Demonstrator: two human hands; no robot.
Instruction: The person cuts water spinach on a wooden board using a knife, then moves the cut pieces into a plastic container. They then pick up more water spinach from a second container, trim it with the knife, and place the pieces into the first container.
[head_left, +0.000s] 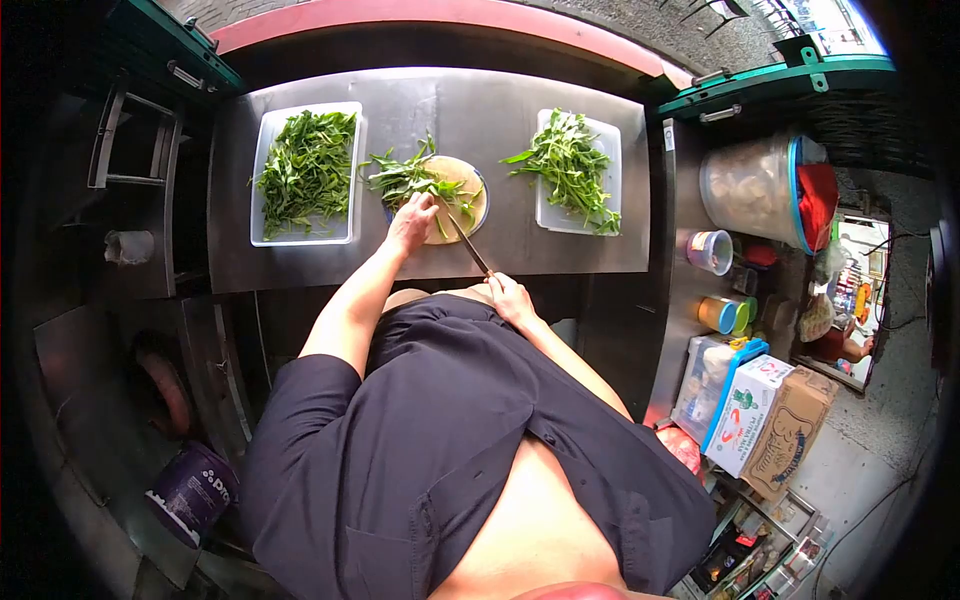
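White tray [548, 215] of leaves [575, 165], fuller tray [300, 238], knife [468, 243], greens [405, 180]

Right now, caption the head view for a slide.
Left hand pins greens on a round board; right hand holds the knife; trays of greens flank it.

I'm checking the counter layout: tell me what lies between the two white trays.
In the head view, a round chopping board sits there, bearing leafy greens pinned by the left hand, with the right hand resting its knife on it.
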